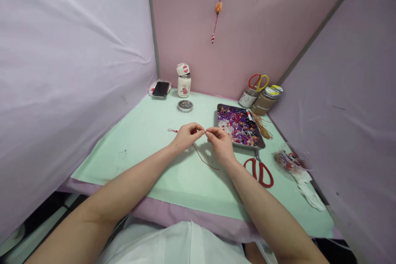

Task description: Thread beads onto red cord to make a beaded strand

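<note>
My left hand [189, 135] is closed in a pinch on a thin red cord [202, 160]. A small loop of this cord with a red bead sticks out to the left of the hand, and a loose tail runs down over the mat to the right. My right hand [220, 142] pinches at the same spot, its fingertips almost touching those of the left. What lies between the fingertips is tiny, dark reddish and mostly hidden; it looks like part of the cord. Just beyond my right hand is a metal tray [262, 145] of mixed beads.
Red-handled scissors [262, 173] lie beside my right forearm. A round tin [185, 106], a white jar [184, 86] and a phone [161, 89] stand farther back. Jars [264, 103], cord bundles [262, 127] and a bag of beads [289, 161] line the right side. A beaded string [218, 7] hangs on the back wall.
</note>
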Demonstrator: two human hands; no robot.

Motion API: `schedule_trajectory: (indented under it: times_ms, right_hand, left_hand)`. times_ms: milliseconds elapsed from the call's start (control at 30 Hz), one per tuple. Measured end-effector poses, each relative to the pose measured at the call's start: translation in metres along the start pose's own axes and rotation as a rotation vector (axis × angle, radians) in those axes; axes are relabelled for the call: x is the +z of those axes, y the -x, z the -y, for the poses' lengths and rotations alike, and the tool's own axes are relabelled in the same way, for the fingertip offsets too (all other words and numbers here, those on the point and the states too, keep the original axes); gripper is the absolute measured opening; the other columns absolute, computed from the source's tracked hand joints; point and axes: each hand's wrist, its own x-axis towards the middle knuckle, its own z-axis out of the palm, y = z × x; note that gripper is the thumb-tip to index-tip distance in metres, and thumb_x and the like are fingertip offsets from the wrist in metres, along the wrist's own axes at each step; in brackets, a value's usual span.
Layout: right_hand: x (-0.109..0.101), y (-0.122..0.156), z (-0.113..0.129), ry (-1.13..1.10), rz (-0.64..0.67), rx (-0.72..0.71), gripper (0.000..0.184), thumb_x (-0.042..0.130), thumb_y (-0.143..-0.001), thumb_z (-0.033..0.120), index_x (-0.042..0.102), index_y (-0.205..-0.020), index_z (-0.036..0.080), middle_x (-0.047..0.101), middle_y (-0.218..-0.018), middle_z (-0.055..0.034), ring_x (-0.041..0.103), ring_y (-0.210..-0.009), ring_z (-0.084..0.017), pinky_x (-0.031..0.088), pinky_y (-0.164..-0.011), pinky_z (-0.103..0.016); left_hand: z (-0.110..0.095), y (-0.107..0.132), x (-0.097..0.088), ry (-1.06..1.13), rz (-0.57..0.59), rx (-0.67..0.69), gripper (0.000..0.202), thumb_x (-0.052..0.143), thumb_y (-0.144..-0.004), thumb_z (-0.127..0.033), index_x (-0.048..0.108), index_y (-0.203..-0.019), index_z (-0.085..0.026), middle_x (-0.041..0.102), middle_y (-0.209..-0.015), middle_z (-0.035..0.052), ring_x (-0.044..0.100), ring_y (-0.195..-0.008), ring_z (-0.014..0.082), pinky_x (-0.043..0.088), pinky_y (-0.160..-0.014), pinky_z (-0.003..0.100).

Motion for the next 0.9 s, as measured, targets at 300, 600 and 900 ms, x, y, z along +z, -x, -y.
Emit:
schedule_trajectory:
  times_ms: [300,600,900]
  right_hand:
    - [-0.0019,-0.0013,-0.0001,0.007,-0.008,-0.017,0.015,0.071,-0.065,0.032,0.066,-0.075,0.022,0.061,-0.071,0.0018,0.049,-0.062,-0.011,0.041,-0.063,-0.028]
    - [-0.0010,-0.0010,-0.0007,0.041,0.007,-0.020,0.019,0.070,-0.066,0.033,0.064,-0.078,0.019,0.060,-0.071,0.0020,0.048,-0.060,-0.010,0.040,-0.061,-0.025]
    - [0.0011,0.0014,0.0014,0.076,0.009,-0.048,0.018,0.067,-0.068,0.032,0.063,-0.079,0.019,0.060,-0.073,0.0012,0.048,-0.061,-0.010,0.040,-0.063,-0.026]
  left_hand:
    - [-0.0008,0.0003,-0.0003,0.026,0.016,-0.024,0.023,0.058,-0.075,-0.036,0.064,-0.081,-0.015,0.061,-0.071,0.0013,0.050,-0.059,0.0106,0.038,-0.051,0.023]
    - [-0.0021,0.0009,-0.0011,-0.001,0.009,-0.025,0.023,0.058,-0.074,-0.035,0.063,-0.080,-0.014,0.060,-0.069,0.0008,0.049,-0.059,0.0101,0.039,-0.053,0.023]
    - [-0.0003,0.0017,-0.0011,0.009,0.021,-0.024,0.021,0.057,-0.075,-0.033,0.063,-0.080,-0.014,0.062,-0.073,0.0016,0.052,-0.064,0.0110,0.041,-0.059,0.024]
